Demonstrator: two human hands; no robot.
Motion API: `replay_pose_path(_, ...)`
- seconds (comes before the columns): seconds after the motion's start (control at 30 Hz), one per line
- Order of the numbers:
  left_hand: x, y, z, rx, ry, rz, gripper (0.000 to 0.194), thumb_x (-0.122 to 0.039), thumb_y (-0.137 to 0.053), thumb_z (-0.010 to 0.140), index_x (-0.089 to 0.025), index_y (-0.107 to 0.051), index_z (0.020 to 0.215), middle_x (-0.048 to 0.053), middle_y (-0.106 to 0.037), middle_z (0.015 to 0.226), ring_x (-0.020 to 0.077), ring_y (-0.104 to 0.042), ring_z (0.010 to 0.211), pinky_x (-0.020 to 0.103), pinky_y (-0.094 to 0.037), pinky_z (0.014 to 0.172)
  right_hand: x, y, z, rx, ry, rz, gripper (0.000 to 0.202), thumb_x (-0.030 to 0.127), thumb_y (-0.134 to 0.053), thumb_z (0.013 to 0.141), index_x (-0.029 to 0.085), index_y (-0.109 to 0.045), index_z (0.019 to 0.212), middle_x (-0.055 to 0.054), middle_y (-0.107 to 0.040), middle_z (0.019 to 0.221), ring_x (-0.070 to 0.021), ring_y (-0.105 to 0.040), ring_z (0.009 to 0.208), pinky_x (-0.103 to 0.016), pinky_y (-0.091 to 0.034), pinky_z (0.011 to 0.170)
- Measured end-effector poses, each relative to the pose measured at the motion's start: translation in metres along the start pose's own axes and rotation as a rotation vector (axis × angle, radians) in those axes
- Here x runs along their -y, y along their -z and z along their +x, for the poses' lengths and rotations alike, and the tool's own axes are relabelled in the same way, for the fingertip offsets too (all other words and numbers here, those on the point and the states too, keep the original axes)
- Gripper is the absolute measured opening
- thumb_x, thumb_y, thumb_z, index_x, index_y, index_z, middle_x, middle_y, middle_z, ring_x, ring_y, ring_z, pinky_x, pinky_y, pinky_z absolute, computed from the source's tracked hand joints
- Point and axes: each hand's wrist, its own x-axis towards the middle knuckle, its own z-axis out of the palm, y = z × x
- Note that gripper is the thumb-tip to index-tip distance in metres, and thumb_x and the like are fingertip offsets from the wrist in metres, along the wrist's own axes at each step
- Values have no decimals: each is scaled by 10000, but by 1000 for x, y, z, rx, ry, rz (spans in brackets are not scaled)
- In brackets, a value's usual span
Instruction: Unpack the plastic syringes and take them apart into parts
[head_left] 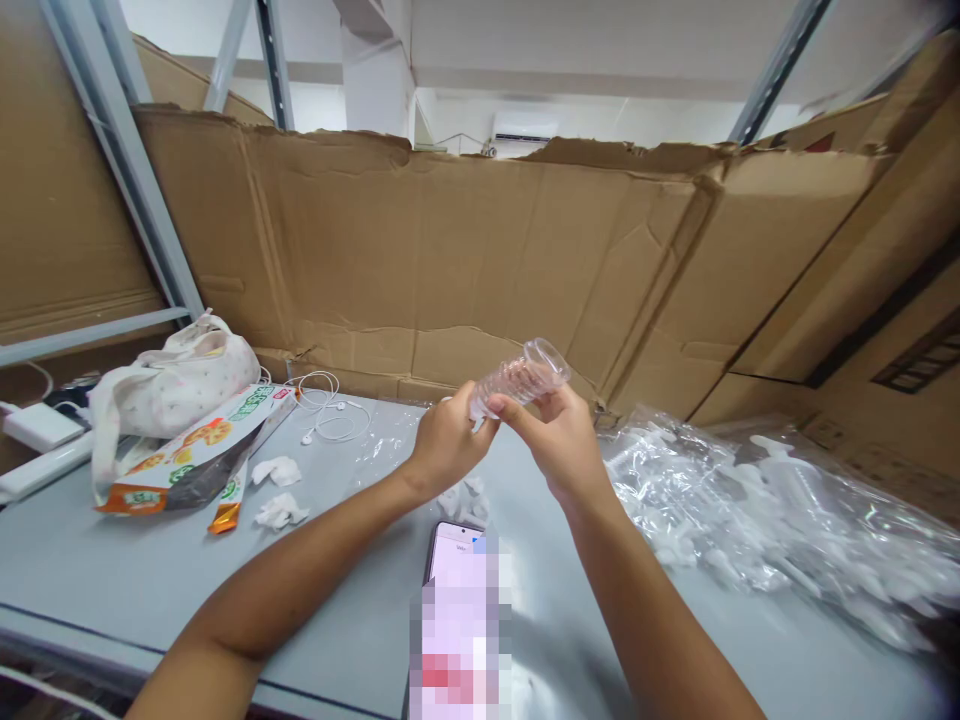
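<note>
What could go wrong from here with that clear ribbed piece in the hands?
The clear ribbed piece is held tilted between the left hand and right hand, so it could slip. It might then drop onto the phone lying below. The crumpled tissue beside the phone could also get caught up if the hands come down there.

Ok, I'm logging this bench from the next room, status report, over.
Left hand and right hand both gripping clear container, tilted, above table. Phone on table, nearer the wearer. Bagged items off right, nothing blocking.
</note>
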Motion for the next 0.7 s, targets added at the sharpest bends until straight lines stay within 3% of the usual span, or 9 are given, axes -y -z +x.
replay_pose_path(0.1,-2,11,5,237,-4,-288,202,-364,-583,774,-172,-528,745,-20,-510,641,124,-472,576,227,-319,515,4,4,-1,77,-8,13,423,379,-774,618,216,-639,984,-58,-684,1018,-247,-593,1022,-421,-408,949)
replay_pose_path(0.23,-4,27,9,814,75,-637,299,-383,-681,700,-169,-473,701,-65,-366,551,63,-315,469,208,-217,439,8,21,3,349,-95,111,534,416,-785,591,221,-635,1065,-71,-666,1108,-272,-591,1052,-431,-439,921)
replay_pose_path(0.3,-5,29,8,981,87,-735,366,-426,-678,696,-176,-415,646,-78,-298,526,52,-264,449,213,-191,426,5,28,6,449,-123,200,588,453,-775,594,232,-613,1114,-77,-663,1125,-280,-595,1054,-435,-465,889)
replay_pose_path(0.37,-7,28,7,899,76,-753,357,-460,-639,728,-172,-432,688,-68,-316,558,56,-282,469,212,-228,441,-1,34,10,407,-132,264,602,481,-753,615,249,-586,1145,-77,-662,1137,-275,-600,1053,-438,-471,884)
replay_pose_path(0.47,-9,22,7,476,26,-621,257,-408,-575,793,-175,-490,860,-45,-396,658,72,-346,549,200,-283,498,-14,36,17,211,-105,277,524,472,-739,643,249,-589,1093,-71,-668,1128,-256,-599,1062,-435,-431,943)
replay_pose_path(0.53,-8,19,9,287,-36,-531,197,-359,-549,817,-179,-502,882,-38,-432,702,80,-373,600,197,-298,535,-19,35,20,149,-85,279,450,446,-747,646,239,-604,1019,-67,-677,1102,-250,-594,1069,-432,-398,982)
replay_pose_path(0.6,-4,18,11,274,-77,-487,209,-379,-517,840,-170,-523,838,-36,-442,691,84,-377,608,200,-293,543,-21,34,22,144,-82,297,392,432,-748,651,233,-610,959,-66,-686,1073,-252,-593,1069,-437,-387,993)
replay_pose_path(0.7,1,19,15,429,-13,-565,411,-520,-415,864,-147,-556,764,-28,-437,606,85,-364,542,209,-259,501,-21,33,22,149,-84,327,374,445,-744,653,230,-610,929,-66,-688,1071,-254,-582,1088,-430,-376,1006)
